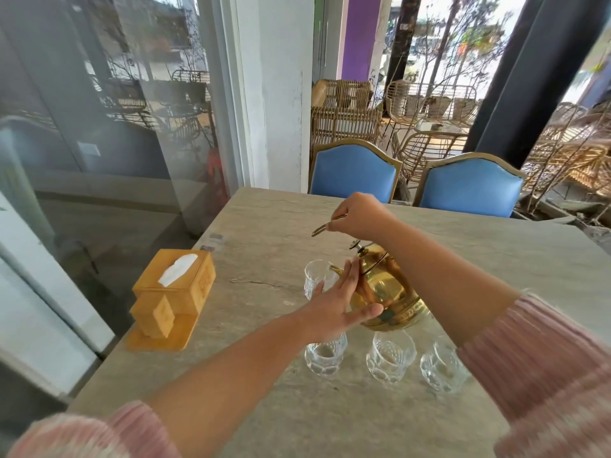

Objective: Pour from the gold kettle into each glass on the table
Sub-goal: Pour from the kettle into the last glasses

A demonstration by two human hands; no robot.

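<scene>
The gold kettle (pixel 390 292) hangs tilted above the stone table (pixel 271 226), its spout at the rim of a clear glass (pixel 314 279) that stands farther back. My right hand (pixel 357 216) is shut on the kettle's thin handle, lifted over the lid. My left hand (pixel 337 305) lies flat against the kettle's side with fingers spread, holding nothing. Three more clear glasses stand in a row nearer to me: one at the left (pixel 325 355), one in the middle (pixel 390 360), one at the right (pixel 441 368).
A wooden tissue box (pixel 178 282) on a wooden tray (pixel 165 338) stands at the table's left edge. Two blue chairs (pixel 353 170) (pixel 469 186) face the far side. A glass wall runs along the left.
</scene>
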